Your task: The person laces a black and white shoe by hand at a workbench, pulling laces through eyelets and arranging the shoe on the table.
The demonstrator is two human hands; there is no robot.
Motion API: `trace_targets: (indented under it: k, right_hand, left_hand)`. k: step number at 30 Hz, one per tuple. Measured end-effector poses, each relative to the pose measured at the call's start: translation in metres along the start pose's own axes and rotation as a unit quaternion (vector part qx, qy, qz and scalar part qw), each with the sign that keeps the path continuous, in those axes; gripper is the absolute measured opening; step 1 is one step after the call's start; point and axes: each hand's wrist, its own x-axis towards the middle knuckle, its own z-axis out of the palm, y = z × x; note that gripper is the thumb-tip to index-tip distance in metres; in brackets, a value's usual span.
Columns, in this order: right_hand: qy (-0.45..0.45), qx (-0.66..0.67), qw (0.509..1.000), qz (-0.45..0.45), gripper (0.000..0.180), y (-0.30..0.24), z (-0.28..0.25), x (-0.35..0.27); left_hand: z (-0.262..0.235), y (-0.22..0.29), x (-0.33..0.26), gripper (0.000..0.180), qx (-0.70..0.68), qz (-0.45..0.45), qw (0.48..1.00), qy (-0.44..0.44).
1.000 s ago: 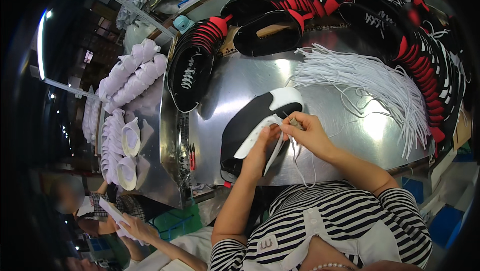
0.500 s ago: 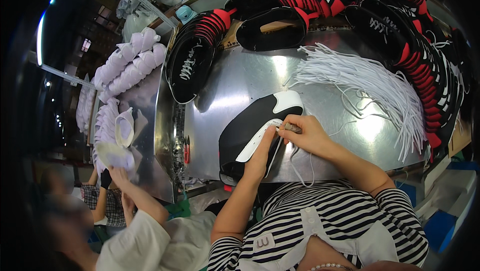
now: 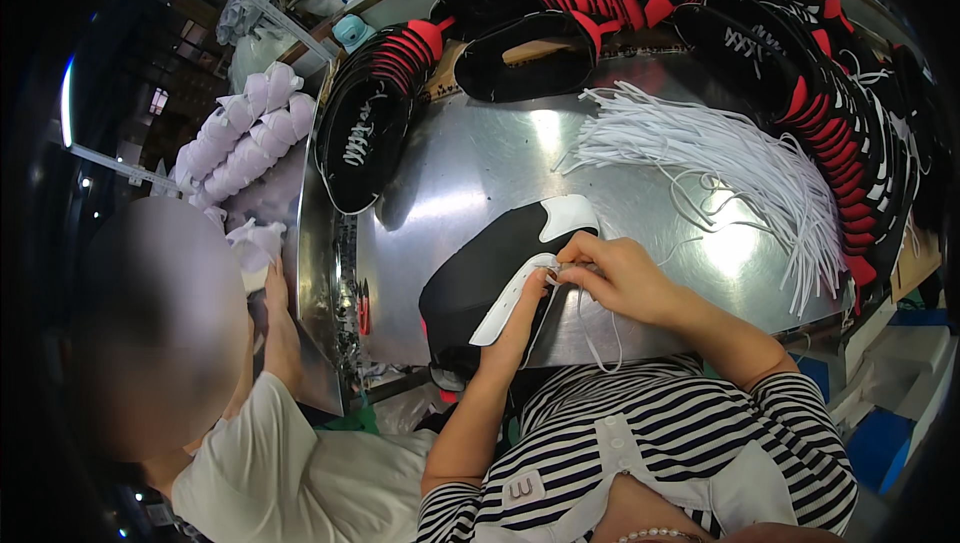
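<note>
A black shoe upper (image 3: 475, 265) with white toe and eyelet panels lies tilted on the metal table in front of me. My left hand (image 3: 518, 321) grips its near side, the thumb on the white eyelet strip (image 3: 508, 303). At the top of that strip, my right hand (image 3: 622, 281) pinches a white shoelace (image 3: 590, 335) close to the left fingertips. From there the lace loops down toward the table's front edge. The fingers partly hide the lace tip and the eyelet at the pinch.
White laces (image 3: 715, 168) lie in a loose bundle at the right. Stacked black-and-red shoe uppers (image 3: 355, 138) curve around the table's left, back and right. Red-handled snips (image 3: 364, 308) sit by the left edge. A co-worker (image 3: 290, 463) at left handles white shoe pieces (image 3: 257, 243).
My right fingers have shifted slightly left and down along the eyelet strip. A wooden-looking piece at those fingers no longer shows. The co-worker leans in, head now covering part of the white pieces.
</note>
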Motion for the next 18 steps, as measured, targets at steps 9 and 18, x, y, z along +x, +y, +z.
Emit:
trace_targets:
  k: [9,18]
  right_hand:
    - [-0.088,-0.214,0.971,0.062,0.018,-0.012,0.024,0.026]
    - [-0.074,-0.169,0.983,-0.009,0.021,-0.027,-0.002,0.026]
  left_hand:
    - [-0.009,-0.029,0.005,0.030,0.459,0.392,0.796,0.044]
    - [-0.040,-0.054,0.013,0.032,-0.011,0.032,0.992,-0.120]
